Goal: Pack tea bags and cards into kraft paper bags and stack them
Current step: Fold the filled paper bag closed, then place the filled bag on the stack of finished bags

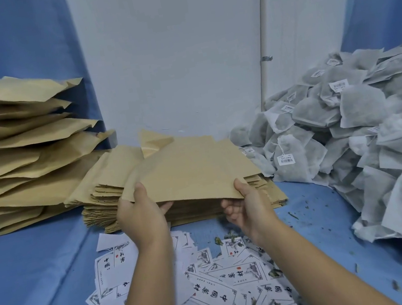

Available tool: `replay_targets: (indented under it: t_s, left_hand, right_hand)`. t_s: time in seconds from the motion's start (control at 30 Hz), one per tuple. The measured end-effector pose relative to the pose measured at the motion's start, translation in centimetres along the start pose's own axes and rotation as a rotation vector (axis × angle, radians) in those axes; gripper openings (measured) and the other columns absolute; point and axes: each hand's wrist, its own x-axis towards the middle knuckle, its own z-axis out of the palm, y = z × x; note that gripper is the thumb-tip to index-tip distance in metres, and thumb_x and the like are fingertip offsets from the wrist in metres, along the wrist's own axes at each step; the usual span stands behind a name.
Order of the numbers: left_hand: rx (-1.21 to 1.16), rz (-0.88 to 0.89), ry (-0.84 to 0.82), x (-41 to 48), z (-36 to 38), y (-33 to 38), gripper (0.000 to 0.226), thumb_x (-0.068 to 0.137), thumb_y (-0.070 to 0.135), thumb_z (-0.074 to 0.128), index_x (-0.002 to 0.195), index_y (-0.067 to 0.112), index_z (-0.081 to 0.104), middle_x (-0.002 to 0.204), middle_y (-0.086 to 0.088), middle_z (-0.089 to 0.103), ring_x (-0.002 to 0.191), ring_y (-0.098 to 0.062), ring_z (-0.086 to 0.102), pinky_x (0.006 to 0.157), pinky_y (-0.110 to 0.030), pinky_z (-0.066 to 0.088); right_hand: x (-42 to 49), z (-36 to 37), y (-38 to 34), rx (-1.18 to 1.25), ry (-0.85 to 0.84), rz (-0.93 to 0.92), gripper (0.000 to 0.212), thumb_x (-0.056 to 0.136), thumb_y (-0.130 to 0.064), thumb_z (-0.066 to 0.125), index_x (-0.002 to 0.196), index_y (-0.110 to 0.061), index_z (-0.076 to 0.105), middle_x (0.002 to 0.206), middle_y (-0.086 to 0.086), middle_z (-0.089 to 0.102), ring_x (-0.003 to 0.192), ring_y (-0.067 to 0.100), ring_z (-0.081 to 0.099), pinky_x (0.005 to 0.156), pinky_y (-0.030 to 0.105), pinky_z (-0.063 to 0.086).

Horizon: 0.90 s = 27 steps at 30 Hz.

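Both hands have the flat tan kraft paper bag [192, 172] by its near edge, left hand [140, 214] pinching one corner, right hand [249, 205] the other, thumbs on top. It's lifted just above the low pile of empty kraft bags [101, 197], with white printed cards [215, 282] scattered underneath the wrists.

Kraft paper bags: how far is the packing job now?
Done: a tall stack of puffy bags at left, seemingly packed. In hand: left hand and right hand hold one flat bag above the empty pile. Left: many tea bags and cards wait.
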Motion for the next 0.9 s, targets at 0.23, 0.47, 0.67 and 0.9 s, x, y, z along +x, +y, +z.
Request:
replay_targets:
  t_s: [0.23, 0.47, 0.67, 0.9]
  left_hand:
    - [-0.062, -0.299, -0.210, -1.0, 1.6, -0.2, 0.032, 0.092, -0.002, 0.053, 0.124, 0.002, 0.052, 0.119, -0.014, 0.062, 0.094, -0.021, 0.062, 0.058, -0.029, 0.055]
    - [-0.119, -0.159, -0.332, 0.7, 1.0, 3.2, 0.032, 0.091, -0.006, 0.052, 0.121, 0.007, 0.055, 0.099, -0.004, 0.067, 0.088, -0.015, 0.065, 0.058, -0.031, 0.057]
    - [-0.240, -0.022, -0.354, 5.0, 2.1, 11.2, 0.019, 0.088, -0.011, 0.051, 0.097, 0.005, 0.057, 0.094, -0.011, 0.066, 0.097, -0.027, 0.065, 0.078, -0.035, 0.058]
    - [-0.292, 0.059, -0.299, 16.5, 2.3, 20.9, 0.022, 0.097, -0.006, 0.039, 0.113, 0.004, 0.050, 0.102, -0.014, 0.062, 0.099, -0.029, 0.064, 0.089, -0.042, 0.053]
  right_hand:
    - [-0.9, 1.5, 0.4, -0.017, -0.144, 0.068, 0.016, 0.098, -0.014, 0.049, 0.093, 0.000, 0.056, 0.064, 0.017, 0.068, 0.044, 0.016, 0.061, 0.040, 0.019, 0.048]
    - [-1.5, 4.2, -0.6, 0.151, -0.219, 0.012, 0.013, 0.093, 0.004, 0.051, 0.105, -0.001, 0.054, 0.077, 0.015, 0.073, 0.062, 0.025, 0.071, 0.044, 0.019, 0.052]
    - [-0.6, 15.1, -3.8, 0.200, -0.403, -0.037, 0.011, 0.095, 0.006, 0.046, 0.098, -0.003, 0.052, 0.071, 0.010, 0.066, 0.049, 0.015, 0.066, 0.042, 0.015, 0.050]
    - [3.0, 31.4, -5.3, 0.129, -0.515, -0.030, 0.017, 0.097, 0.003, 0.045, 0.113, -0.001, 0.047, 0.092, 0.015, 0.058, 0.041, 0.013, 0.062, 0.041, 0.016, 0.050]
